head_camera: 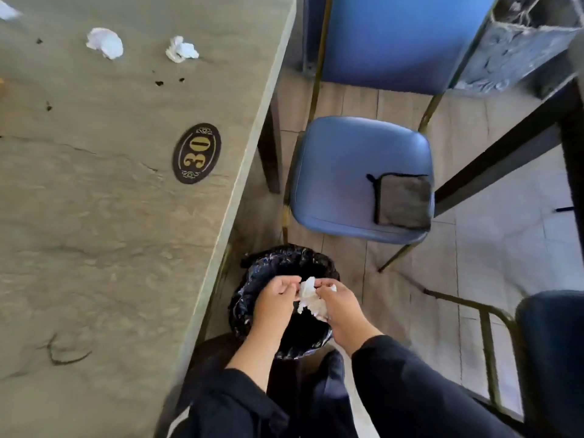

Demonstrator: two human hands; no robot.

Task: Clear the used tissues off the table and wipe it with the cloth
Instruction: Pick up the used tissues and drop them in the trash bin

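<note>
Both hands are down low over the round bin lined with glossy black plastic (284,314), which gapes straight below them, so a release should drop the wad in. The left hand (277,300) and the right hand (336,306) meet fingertip to fingertip, each pinching one crumpled white tissue wad (311,298) that hangs between them, soft and ragged, its long side running down toward the wrists. Neither hand is clearly nearer; they share it evenly.

Beyond the right hand sits a blue padded chair with thin brass-coloured legs (341,184), and on its seat lies a flat, square grey cloth with dark edging (404,200), untouched, closer to the right hand than the left.

Off to the left runs the matte, stone-grained beige table (110,232), with an oval dark number plaque (196,153). Far past the left hand, two more balled white tissues (105,42) (181,49) wait near dark crumbs (159,83), and a third white scrap (8,9) peeks in at the corner.
</note>
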